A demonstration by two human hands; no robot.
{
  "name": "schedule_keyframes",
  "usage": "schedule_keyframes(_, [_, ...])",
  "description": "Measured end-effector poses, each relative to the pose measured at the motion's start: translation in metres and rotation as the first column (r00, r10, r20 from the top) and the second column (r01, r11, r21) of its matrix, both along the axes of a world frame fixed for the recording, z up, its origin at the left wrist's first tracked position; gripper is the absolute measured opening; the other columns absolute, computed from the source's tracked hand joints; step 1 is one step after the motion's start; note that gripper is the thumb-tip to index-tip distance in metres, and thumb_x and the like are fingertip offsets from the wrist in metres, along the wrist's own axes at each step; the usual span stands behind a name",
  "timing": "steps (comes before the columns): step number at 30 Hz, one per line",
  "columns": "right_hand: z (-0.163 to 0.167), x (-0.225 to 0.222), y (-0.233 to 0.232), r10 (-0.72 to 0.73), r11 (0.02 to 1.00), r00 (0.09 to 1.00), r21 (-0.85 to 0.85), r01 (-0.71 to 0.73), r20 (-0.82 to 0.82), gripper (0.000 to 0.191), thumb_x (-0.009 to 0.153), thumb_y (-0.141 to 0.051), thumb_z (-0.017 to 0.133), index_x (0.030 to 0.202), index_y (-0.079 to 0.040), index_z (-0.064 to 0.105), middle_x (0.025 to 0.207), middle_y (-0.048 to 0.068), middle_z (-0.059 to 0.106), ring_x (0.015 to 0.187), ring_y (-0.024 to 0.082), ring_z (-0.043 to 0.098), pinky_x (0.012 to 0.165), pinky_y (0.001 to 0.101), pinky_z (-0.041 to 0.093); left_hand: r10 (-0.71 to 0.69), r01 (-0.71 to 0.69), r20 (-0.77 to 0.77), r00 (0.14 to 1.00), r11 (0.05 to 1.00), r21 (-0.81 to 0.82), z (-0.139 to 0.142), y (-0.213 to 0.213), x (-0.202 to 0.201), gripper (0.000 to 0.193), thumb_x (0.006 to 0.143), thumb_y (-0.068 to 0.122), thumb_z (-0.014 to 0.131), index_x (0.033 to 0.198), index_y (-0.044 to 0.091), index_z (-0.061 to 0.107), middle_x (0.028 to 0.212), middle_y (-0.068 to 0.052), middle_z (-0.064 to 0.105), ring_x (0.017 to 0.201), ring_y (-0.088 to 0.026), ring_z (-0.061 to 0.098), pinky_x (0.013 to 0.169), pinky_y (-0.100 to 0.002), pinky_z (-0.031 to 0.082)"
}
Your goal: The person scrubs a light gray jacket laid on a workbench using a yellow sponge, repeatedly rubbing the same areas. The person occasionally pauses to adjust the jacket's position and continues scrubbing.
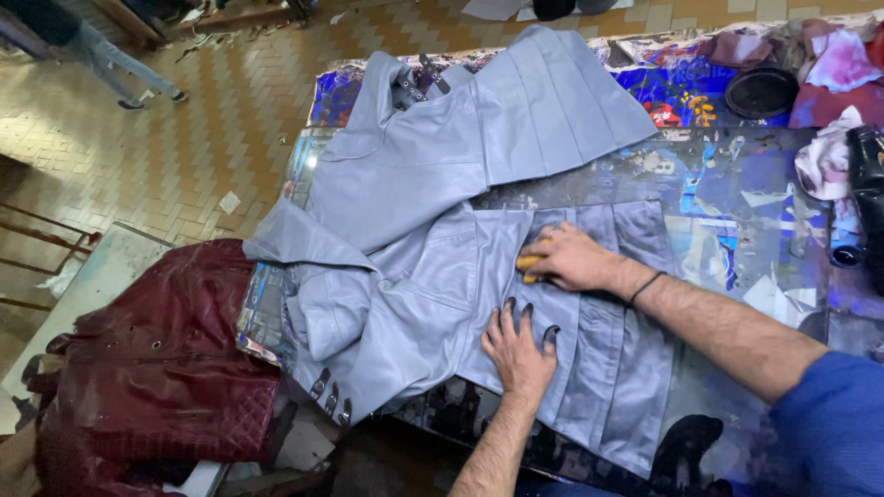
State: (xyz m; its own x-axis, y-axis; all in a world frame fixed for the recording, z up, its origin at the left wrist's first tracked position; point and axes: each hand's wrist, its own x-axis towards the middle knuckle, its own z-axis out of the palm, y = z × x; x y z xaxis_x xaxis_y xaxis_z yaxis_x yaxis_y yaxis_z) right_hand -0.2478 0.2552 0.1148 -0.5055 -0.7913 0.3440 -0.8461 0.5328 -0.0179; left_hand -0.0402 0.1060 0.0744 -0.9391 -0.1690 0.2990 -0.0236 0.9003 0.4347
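Landmark: grey leather jacket (433,230), spread flat on the paint-stained table (737,184). Left of it, a maroon jacket (157,368) lies heaped, apart from the work. On the grey jacket's lower panel, left hand (517,345) presses flat, fingers splayed, holding nothing, apparently pinning the leather taut. Just right, right hand (566,260) closes on a yellow sponge (527,265) against the leather.

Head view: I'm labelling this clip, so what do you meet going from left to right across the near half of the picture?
Dark red leather jacket → grey leather jacket → left hand pressed flat on it → right hand holding a yellow sponge → black wristband → blue sleeve.
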Motion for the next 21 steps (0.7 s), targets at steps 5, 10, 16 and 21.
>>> schedule_keyframes(5, [-0.008,0.008,-0.019,-0.312,0.949,0.950,0.044,0.312,-0.007,0.034,0.085,-0.020,0.070,0.116,-0.031,0.077,0.126,-0.002,0.068,0.109,0.027,0.060,0.087,0.0483,0.046,-0.032,0.031,0.065,0.997,0.999,0.023,0.004,-0.013,-0.005,0.057,0.071,0.025,0.080,0.122,0.003,0.066,0.142,-0.016,0.051,0.131,-0.038,0.043,0.108,-0.060,0.027])
schedule_keyframes(10, [-0.013,0.036,-0.020,-0.034,0.992,0.988,-0.118,0.053,0.151,0.034,0.080,-0.029,0.072,0.113,-0.024,0.076,0.124,0.002,0.068,0.109,0.030,0.060,0.084,0.0502,0.047,-0.057,0.056,-0.115,0.992,0.998,-0.011,-0.008,-0.033,-0.019,0.039,0.076,0.007,0.074,0.115,0.002,0.069,0.122,-0.016,0.059,0.122,-0.038,0.053,0.103,-0.053,0.040])
schedule_keyframes(16, [-0.011,0.041,-0.019,-0.091,0.986,0.991,-0.130,0.104,0.098,0.029,0.076,-0.029,0.074,0.104,-0.026,0.079,0.120,0.003,0.068,0.105,0.029,0.060,0.085,0.0470,0.048,-0.071,0.098,-0.193,0.979,0.986,0.133,-0.018,-0.045,-0.049,0.043,0.077,-0.006,0.067,0.120,-0.001,0.066,0.117,-0.022,0.061,0.109,-0.041,0.060,0.092,-0.048,0.050])
schedule_keyframes(21, [-0.015,0.042,-0.021,-0.270,0.929,0.954,-0.226,0.294,0.132,0.026,0.080,-0.029,0.075,0.105,-0.024,0.079,0.120,0.002,0.068,0.104,0.027,0.060,0.083,0.0463,0.047,-0.096,0.151,-0.175,0.980,0.928,0.340,-0.022,-0.053,-0.086,0.056,0.087,-0.006,0.066,0.141,-0.001,0.052,0.124,-0.023,0.067,0.113,-0.041,0.064,0.097,-0.047,0.050])
